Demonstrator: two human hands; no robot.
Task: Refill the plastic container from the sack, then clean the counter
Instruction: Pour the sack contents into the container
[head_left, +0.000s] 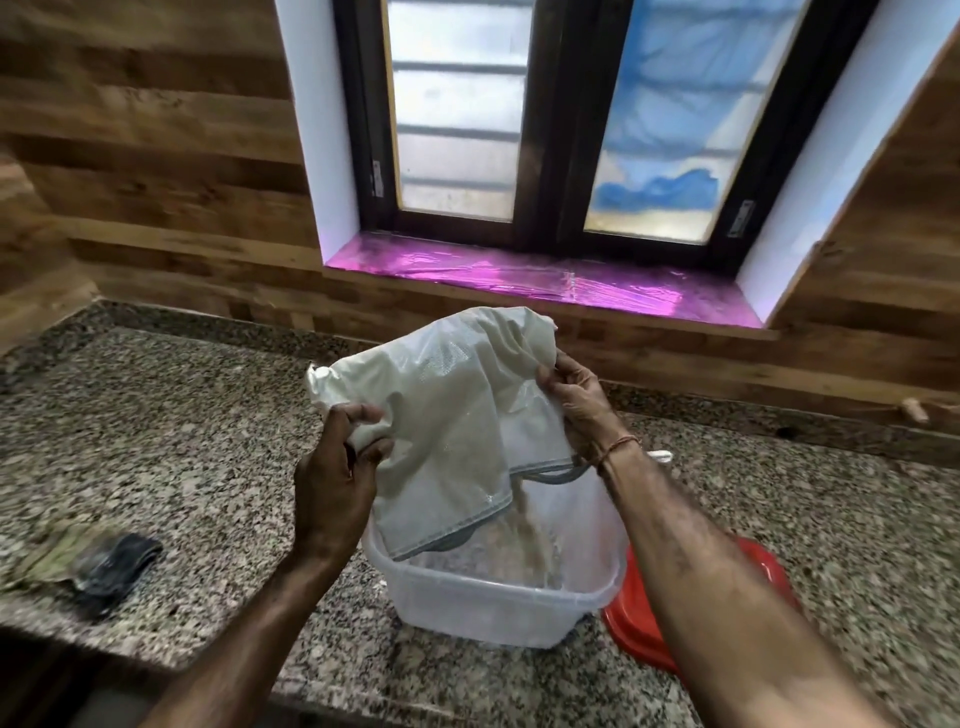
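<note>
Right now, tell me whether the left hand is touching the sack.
Touching. The head view shows the left hand, its fingers pinching a bunched fold of the sack, holding it over the plastic container.

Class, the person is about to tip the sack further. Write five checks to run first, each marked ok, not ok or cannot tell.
1. Left hand and right hand both grip the sack: ok.
2. Sack mouth hangs over the container: ok.
3. Grain falls inside the container: ok.
4. Red lid is off and lies beside the container: ok.
5. Counter is free of spilled grain: cannot tell, as the granite is speckled.
</note>
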